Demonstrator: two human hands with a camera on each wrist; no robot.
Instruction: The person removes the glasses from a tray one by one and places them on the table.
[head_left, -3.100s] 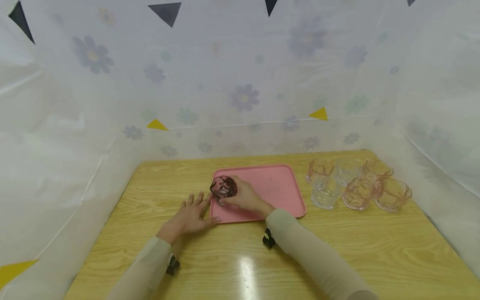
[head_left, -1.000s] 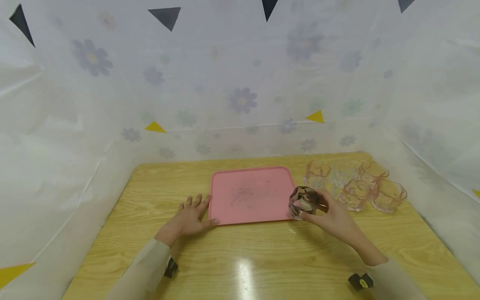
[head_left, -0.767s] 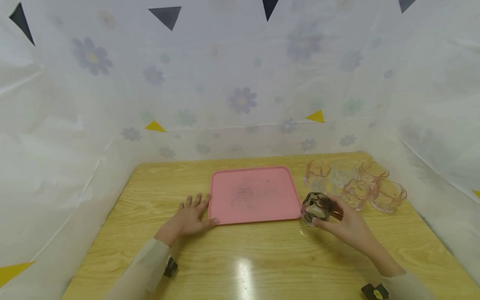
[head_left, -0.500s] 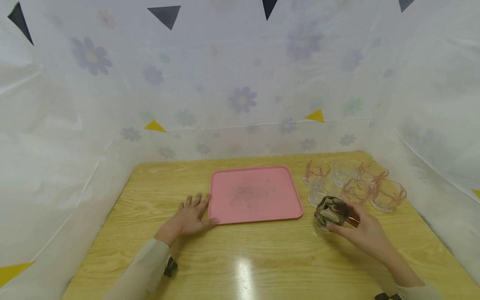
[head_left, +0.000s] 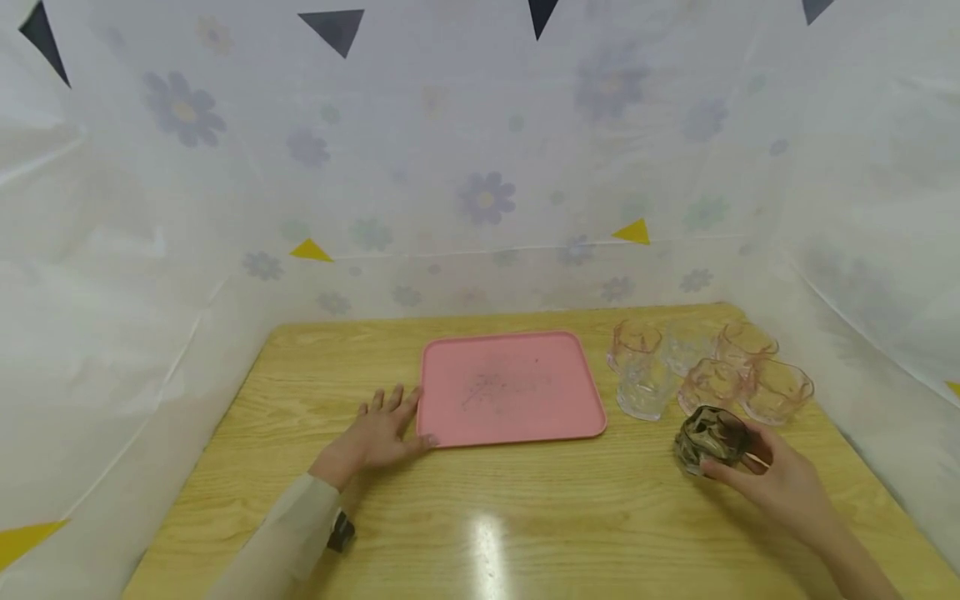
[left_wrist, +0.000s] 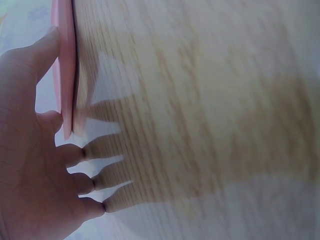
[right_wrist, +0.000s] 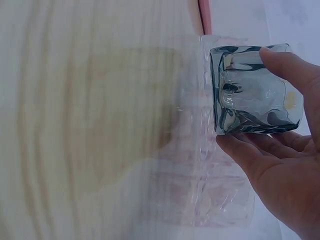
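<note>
A dark smoky glass tumbler (head_left: 708, 440) is held by my right hand (head_left: 791, 492), thumb on one side and fingers on the other. In the right wrist view the tumbler (right_wrist: 252, 92) is above the wood, in front of the paler glasses. My left hand (head_left: 375, 437) lies with spread, straight fingers at the left edge of the pink tray (head_left: 517, 392). The left wrist view shows the left thumb (left_wrist: 45, 52) touching the tray's rim (left_wrist: 65, 75), the other fingertips on the table. Dark specks mark the tray's surface.
Several pale pink and clear glasses stand clustered at the back right, among them a clear glass (head_left: 643, 396) and a pink glass (head_left: 776, 392). The wooden table (head_left: 420, 517) ends at a white flowered curtain (head_left: 480, 150) around the back and sides.
The dark tumbler has been lifted off the tray by my right hand and carried to the right, past the tray's right edge toward the table's right front. My left hand stays at the tray.
</note>
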